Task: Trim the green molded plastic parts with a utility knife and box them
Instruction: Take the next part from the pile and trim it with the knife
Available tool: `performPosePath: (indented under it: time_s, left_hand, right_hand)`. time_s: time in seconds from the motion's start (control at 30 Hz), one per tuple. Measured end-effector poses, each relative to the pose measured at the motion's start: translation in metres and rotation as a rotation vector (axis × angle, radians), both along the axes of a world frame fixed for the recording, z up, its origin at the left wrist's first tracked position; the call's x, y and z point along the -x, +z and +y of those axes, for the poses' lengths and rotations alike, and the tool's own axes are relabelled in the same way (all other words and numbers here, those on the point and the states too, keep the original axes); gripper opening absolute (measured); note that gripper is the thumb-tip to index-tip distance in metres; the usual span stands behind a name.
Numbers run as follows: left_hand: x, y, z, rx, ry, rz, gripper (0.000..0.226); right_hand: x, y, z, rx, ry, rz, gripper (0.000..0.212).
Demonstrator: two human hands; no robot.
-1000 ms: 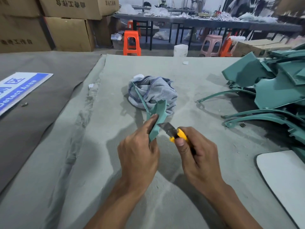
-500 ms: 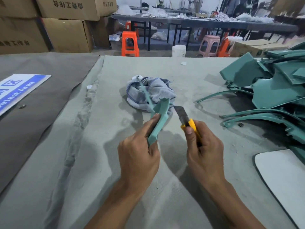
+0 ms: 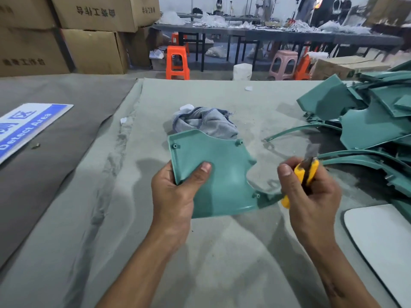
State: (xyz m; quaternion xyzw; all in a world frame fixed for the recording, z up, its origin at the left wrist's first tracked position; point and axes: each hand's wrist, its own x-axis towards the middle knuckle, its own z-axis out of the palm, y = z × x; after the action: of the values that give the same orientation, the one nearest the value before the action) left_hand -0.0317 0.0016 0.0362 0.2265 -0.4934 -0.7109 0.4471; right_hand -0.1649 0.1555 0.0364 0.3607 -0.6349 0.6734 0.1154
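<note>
My left hand point(image 3: 175, 194) grips a green molded plastic part point(image 3: 222, 170) by its left edge, thumb pressed on its inner face, which is turned toward me and shows small screw bosses. My right hand point(image 3: 311, 196) holds a yellow utility knife point(image 3: 308, 172) just right of the part, blade pointing up and away, apart from the plastic. The part hovers over the grey felt-covered table point(image 3: 222, 252). A pile of more green parts point(image 3: 373, 123) lies at the right.
A crumpled grey rag point(image 3: 204, 123) lies behind the held part. A white board point(image 3: 382, 236) sits at the right front. A blue and white sign point(image 3: 26, 127) lies at the left. Cardboard boxes point(image 3: 89, 32), orange stools point(image 3: 178, 63) and dark tables stand beyond.
My left hand has turned the green part from edge-on to face-on, showing its inner side. My right hand has pulled the knife away to the right, off the part's edge.
</note>
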Motion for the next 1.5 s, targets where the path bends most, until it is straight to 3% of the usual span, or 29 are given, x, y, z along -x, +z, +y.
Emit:
performPosePath:
  time_s: [0.1, 0.2, 0.4, 0.47, 0.53, 0.67, 0.73, 0.87, 0.97, 1.03, 1.13, 1.2, 1.27, 1.33, 1.4, 1.5]
  left_hand:
    - [-0.006, 0.004, -0.013, -0.093, -0.145, -0.143, 0.028]
    - [-0.020, 0.007, -0.035, -0.214, -0.376, -0.244, 0.041]
    - [-0.032, 0.007, -0.045, -0.197, -0.756, -0.407, 0.028]
    - [-0.030, 0.007, -0.040, -0.161, -0.862, -0.473, 0.031]
    - [-0.028, 0.007, -0.036, -0.161, -0.917, -0.505, 0.039]
    - [-0.021, 0.009, -0.036, -0.439, -0.716, -0.321, 0.042]
    - [-0.019, 0.010, -0.035, -0.526, -0.677, -0.177, 0.053]
    - [-0.011, 0.010, -0.014, -0.486, -0.799, 0.027, 0.046]
    - [-0.009, 0.006, 0.000, -0.369, -0.923, 0.082, 0.060]
    - [-0.008, 0.006, 0.003, -0.373, -0.973, 0.121, 0.078]
    - [-0.012, 0.012, 0.003, -0.334, -1.045, 0.169, 0.087]
    - [-0.016, 0.019, 0.000, -0.244, -1.066, 0.157, 0.085]
    - [-0.021, 0.027, -0.001, -0.001, -1.001, 0.049, 0.072]
    - [-0.022, 0.036, -0.001, 0.241, -0.905, -0.019, 0.067]
    - [-0.020, 0.040, 0.001, 0.344, -0.731, -0.057, 0.064]
    - [-0.013, 0.037, 0.010, 0.489, -0.461, -0.063, 0.071]
  right_hand:
    - [0.003, 0.002, 0.002, -0.027, 0.045, -0.051, 0.033]
    - [0.011, 0.005, 0.007, 0.038, 0.047, -0.225, 0.037]
    - [0.010, 0.004, 0.003, -0.181, 0.572, -0.572, 0.073]
    - [-0.002, 0.002, -0.004, -0.344, 0.663, -0.629, 0.069]
    - [-0.012, 0.001, -0.008, -0.463, 0.732, -0.663, 0.049]
    - [-0.016, 0.002, -0.014, -0.269, 0.607, -0.895, 0.020]
    - [-0.010, 0.002, -0.015, -0.179, 0.463, -0.957, 0.023]
    - [-0.002, 0.001, -0.016, -0.080, 0.357, -1.005, 0.051]
    - [-0.005, 0.000, -0.020, -0.044, 0.354, -1.024, 0.034]
    - [-0.005, -0.001, -0.021, 0.019, 0.392, -1.063, 0.024]
    - [-0.002, -0.001, -0.017, 0.133, 0.488, -1.164, 0.015]
    - [-0.002, 0.000, -0.015, 0.153, 0.524, -1.160, 0.013]
    - [-0.005, -0.001, -0.018, 0.149, 0.529, -1.073, 0.011]
    - [-0.009, -0.002, -0.022, 0.070, 0.399, -0.865, 0.016]
    - [-0.012, -0.004, -0.024, -0.018, 0.213, -0.651, 0.026]
    - [-0.015, -0.007, -0.023, -0.092, 0.071, -0.449, 0.023]
